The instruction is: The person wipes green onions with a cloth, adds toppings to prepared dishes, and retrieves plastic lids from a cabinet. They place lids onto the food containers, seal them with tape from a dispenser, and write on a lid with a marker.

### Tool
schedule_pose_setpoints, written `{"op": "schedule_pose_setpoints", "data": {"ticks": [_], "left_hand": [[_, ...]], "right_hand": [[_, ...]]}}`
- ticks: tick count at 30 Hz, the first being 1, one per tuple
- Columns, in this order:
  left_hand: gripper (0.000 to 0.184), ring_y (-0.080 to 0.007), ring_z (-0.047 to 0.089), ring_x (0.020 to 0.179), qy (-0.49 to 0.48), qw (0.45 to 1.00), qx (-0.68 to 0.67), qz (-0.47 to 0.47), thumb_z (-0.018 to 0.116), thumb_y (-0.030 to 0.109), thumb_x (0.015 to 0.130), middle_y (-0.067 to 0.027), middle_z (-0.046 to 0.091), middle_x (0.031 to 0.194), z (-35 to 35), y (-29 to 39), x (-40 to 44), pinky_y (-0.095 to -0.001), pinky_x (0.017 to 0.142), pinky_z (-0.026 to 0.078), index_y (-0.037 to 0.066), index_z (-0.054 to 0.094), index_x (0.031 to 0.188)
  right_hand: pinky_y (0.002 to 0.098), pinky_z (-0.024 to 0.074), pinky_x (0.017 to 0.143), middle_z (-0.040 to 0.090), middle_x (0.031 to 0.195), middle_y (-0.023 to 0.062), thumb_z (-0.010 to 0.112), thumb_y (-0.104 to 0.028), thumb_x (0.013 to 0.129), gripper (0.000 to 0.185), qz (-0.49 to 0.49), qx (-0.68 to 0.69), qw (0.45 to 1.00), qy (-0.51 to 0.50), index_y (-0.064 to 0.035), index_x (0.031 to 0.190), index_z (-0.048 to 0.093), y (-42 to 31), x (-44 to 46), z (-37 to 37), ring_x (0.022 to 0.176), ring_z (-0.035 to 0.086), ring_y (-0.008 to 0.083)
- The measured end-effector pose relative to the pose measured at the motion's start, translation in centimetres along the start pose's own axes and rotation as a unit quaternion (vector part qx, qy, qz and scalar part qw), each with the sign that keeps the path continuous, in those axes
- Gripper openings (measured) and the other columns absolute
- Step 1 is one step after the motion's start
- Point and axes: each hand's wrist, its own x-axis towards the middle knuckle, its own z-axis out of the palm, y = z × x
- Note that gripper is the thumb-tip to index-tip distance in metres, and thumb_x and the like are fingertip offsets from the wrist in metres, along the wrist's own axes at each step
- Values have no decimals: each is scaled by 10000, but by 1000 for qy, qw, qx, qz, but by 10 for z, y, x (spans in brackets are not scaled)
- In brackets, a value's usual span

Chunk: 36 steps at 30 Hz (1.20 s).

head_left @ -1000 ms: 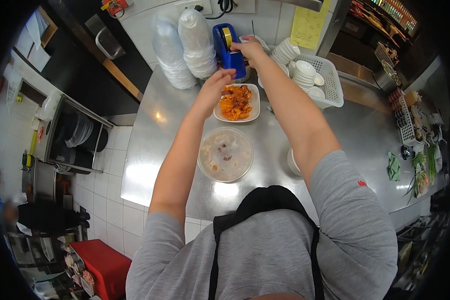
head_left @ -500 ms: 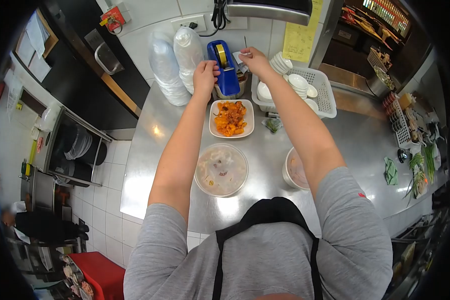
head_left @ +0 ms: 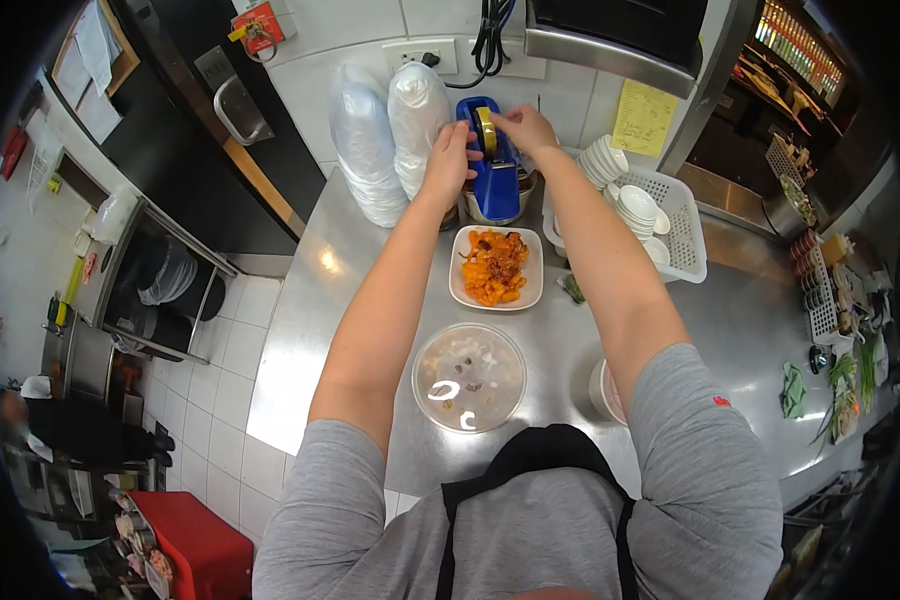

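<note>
A blue tape dispenser (head_left: 498,193) with a yellow tape roll (head_left: 485,133) stands at the back of the steel table, on top of a round metal container (head_left: 515,212). My left hand (head_left: 452,157) is against the dispenser's left side, its fingers loosely apart. From the right, my right hand (head_left: 526,132) reaches to the roll, fingers closed at its edge; their exact grip is small in view. In front of the dispenser sits a white square bowl of orange-sauced food (head_left: 496,268). Nearer me is a round tub with a clear lid (head_left: 469,378).
Wrapped stacks of clear containers (head_left: 417,125) stand left of the dispenser. A white basket (head_left: 682,225) of small dishes is to the right. Under my right forearm shows another white tub (head_left: 604,392). A metal box (head_left: 610,50) overhangs the table's back. A person (head_left: 90,432) is far left.
My right hand has moved from beside the dispenser, where it held a small pale slip, to the tape roll. My left hand's fingers have opened out. The view has shifted.
</note>
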Motion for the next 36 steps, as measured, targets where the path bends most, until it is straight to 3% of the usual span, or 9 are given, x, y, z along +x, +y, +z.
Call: {"op": "schedule_pose_setpoints", "data": {"ticks": [2, 8, 13, 17, 21, 23, 26, 34, 36], "left_hand": [[422, -138, 526, 798, -1, 1000, 0, -16, 347, 385, 901, -69, 520, 1085, 3, 4, 4, -266, 626, 425, 78, 427, 1179], [425, -142, 530, 769, -13, 999, 23, -25, 347, 379, 898, -60, 509, 1081, 8, 11, 9, -262, 603, 421, 84, 409, 1198], [354, -136, 544, 728, 33, 999, 11, 0, 364, 344, 890, -53, 569, 889, 0, 2, 0, -255, 595, 423, 42, 511, 1005], [316, -139, 552, 725, -40, 997, -3, -61, 369, 303, 879, -48, 576, 806, 2, -8, -37, -255, 597, 428, 30, 526, 911], [317, -146, 563, 780, -99, 980, -80, -151, 353, 268, 867, -66, 593, 878, 22, -11, -52, -263, 651, 435, 24, 526, 969], [342, -152, 551, 863, -84, 979, -109, -153, 334, 259, 870, -72, 596, 956, 22, -17, -45, -287, 711, 434, 28, 517, 1043], [357, -161, 535, 916, -95, 973, -132, -161, 325, 270, 876, -68, 593, 985, 19, -19, -39, -303, 739, 422, 35, 510, 1071], [448, -196, 536, 946, -89, 962, -162, -199, 345, 400, 885, -101, 574, 1031, 21, -31, -29, -329, 763, 431, 26, 532, 1045], [568, -220, 538, 956, -86, 943, -273, -171, 329, 493, 872, -136, 555, 1063, 29, -38, -26, -341, 778, 456, -6, 514, 1071]], "right_hand": [[338, 464, 719, 636, 822, 130, 690, -363, 661, 366, 42, -50, 978, -198, -43, 823, 620, 4, -5, -6, 793, 610, 242], [322, 455, 686, 636, 799, 109, 695, -297, 665, 273, 29, 7, 984, -178, -42, 741, 630, 21, 1, 8, 739, 603, 221], [262, 425, 654, 606, 791, 14, 590, -181, 782, 135, 200, 150, 914, -320, -87, 878, 578, -22, -1, -26, 681, 575, 119], [242, 467, 621, 611, 777, 16, 587, -191, 813, 141, 182, 229, 886, -359, -78, 886, 544, -26, -4, -35, 654, 578, 80], [242, 482, 580, 611, 763, 49, 620, -140, 787, 292, 213, 261, 878, -340, -41, 1026, 486, -37, -18, -45, 625, 581, 98], [246, 492, 562, 603, 746, 78, 642, -96, 761, 538, 211, 256, 911, -245, 1, 1193, 336, -45, -31, -53, 592, 573, 111], [247, 492, 550, 598, 735, 88, 641, -83, 757, 695, 185, 318, 890, -269, 11, 1276, 188, -47, -54, -71, 570, 565, 116], [203, 418, 487, 571, 684, 50, 618, -32, 753, 690, 119, 358, 883, -278, -71, 1305, 206, -72, -215, -134, 536, 528, 95], [199, 420, 491, 569, 681, 47, 614, -35, 759, 669, 135, 374, 880, -259, -76, 1298, 221, -73, -215, -133, 541, 528, 89]]}}
